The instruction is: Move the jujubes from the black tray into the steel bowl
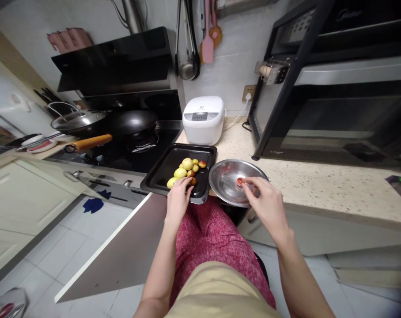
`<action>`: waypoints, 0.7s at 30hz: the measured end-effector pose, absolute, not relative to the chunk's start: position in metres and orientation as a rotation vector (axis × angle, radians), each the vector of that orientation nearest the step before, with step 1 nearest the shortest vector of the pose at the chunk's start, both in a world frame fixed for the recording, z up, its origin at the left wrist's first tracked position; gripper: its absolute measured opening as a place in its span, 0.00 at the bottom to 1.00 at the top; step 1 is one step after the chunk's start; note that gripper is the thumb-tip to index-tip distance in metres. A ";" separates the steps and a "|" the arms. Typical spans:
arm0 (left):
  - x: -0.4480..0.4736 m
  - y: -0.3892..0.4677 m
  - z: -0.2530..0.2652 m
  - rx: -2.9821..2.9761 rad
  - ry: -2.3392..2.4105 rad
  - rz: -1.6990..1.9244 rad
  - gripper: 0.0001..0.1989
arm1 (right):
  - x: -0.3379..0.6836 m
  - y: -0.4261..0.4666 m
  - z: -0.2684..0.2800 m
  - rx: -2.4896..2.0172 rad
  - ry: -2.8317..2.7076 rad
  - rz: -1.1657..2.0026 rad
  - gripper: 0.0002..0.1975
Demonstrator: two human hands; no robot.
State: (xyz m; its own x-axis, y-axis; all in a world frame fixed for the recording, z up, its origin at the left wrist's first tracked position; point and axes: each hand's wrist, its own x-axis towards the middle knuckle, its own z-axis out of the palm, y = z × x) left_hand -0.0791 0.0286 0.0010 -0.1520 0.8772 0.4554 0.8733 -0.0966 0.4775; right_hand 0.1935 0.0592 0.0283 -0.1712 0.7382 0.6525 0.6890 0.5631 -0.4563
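My right hand [265, 198] pinches a small red fruit [240, 181], perhaps a jujube, between thumb and fingertips inside a shallow steel bowl [220, 187]. To the left, my left hand [179, 196] reaches over the near edge of a black baking tray [164, 165], its thumb and fingers curled at a small reddish-brown fruit [193, 181]. Around those fingertips lie several yellow-green fruits [180, 172], some larger than others. Beyond them rests a red-and-green fruit [202, 164]. The left fingers partly hide the near fruits.
Behind the tray stands a white rice cooker [203, 119]. A wok [134, 121] with a wooden handle and a lidded pan [77, 121] sit on the black stove at left. An oven [346, 115] fills the right. Below the tray, a cabinet door [121, 251] hangs open.
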 end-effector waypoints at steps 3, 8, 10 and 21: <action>-0.078 0.035 0.012 2.039 2.177 0.908 0.17 | 0.188 0.035 0.023 -1.055 -1.748 0.006 0.05; -0.073 0.042 0.021 2.089 2.163 0.802 0.17 | 0.174 0.014 0.011 -0.901 -1.745 -0.018 0.07; -0.072 0.044 0.021 2.101 2.142 0.818 0.16 | 0.170 0.010 0.008 -0.866 -1.766 -0.009 0.08; -0.052 0.022 0.025 2.109 1.473 1.489 0.10 | 0.159 0.001 0.011 -0.876 -1.741 0.118 0.10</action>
